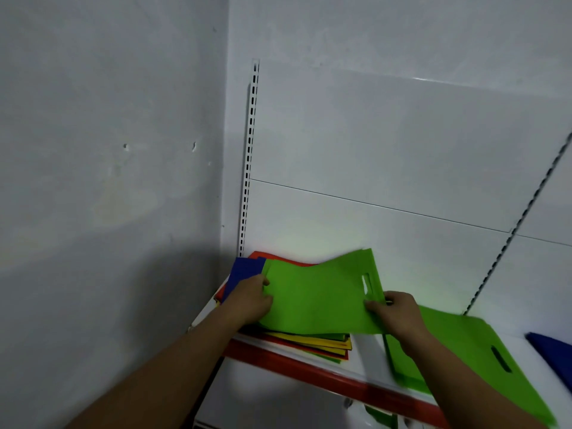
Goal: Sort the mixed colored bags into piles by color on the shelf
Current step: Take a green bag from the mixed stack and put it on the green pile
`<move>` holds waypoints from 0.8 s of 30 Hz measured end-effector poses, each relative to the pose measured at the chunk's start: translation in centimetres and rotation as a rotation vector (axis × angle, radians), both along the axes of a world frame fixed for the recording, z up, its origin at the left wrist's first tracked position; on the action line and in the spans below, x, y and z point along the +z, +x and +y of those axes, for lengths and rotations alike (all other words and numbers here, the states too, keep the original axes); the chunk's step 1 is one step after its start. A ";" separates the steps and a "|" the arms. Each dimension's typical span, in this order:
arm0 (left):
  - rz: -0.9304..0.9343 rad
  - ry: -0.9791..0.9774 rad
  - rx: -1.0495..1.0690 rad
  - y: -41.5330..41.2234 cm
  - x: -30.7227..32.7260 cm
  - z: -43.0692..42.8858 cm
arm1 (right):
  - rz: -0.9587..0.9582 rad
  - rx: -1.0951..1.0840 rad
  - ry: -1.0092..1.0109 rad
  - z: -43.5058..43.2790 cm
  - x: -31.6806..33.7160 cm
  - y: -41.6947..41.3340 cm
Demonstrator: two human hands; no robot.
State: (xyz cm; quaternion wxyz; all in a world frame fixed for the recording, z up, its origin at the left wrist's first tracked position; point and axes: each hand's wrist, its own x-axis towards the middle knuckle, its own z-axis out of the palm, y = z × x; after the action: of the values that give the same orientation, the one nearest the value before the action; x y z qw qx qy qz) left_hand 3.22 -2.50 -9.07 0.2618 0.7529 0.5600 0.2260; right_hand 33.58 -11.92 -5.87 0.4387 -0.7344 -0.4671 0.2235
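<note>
A green bag (318,292) with a slot handle is held slightly lifted over the mixed pile (322,343) of yellow, red, green and blue bags at the shelf's left end. My left hand (252,300) grips its left edge, thumb on top. Near the handle slot, my right hand (399,314) pinches the bag's right edge. A separate pile of green bags (464,351) lies flat on the shelf to the right, partly under my right forearm. A blue bag (554,354) lies at the far right edge of the view.
The white shelf (366,351) has a red front strip (309,371) and a white back panel. Slotted uprights (249,168) stand at the left corner and at the right. A grey wall closes the left side. Something green shows below the shelf edge (379,414).
</note>
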 end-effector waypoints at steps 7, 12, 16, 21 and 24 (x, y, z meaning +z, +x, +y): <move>0.017 -0.014 -0.018 -0.5 -0.3 -0.1 | -0.060 -0.010 0.027 -0.3 0.1 0.7; -0.066 -0.064 0.051 -0.1 -0.3 0.7 | -0.021 0.032 0.081 -1.1 0.2 1.4; -0.124 -0.134 0.123 1.0 -0.2 0.9 | 0.008 0.078 0.136 -2.0 0.2 1.6; -0.125 -0.188 0.224 1.4 -1.4 2.0 | 0.040 0.076 0.080 -2.5 0.1 1.9; -0.172 -0.163 0.186 1.7 -1.0 1.8 | 0.047 0.060 0.046 -2.8 0.3 1.9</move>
State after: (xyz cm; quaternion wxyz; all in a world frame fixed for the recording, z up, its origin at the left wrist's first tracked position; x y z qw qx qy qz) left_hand 4.96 -0.69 -10.11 0.3472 0.6516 0.6194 0.2668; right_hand 35.48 -14.74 -5.53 0.4594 -0.7045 -0.4835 0.2429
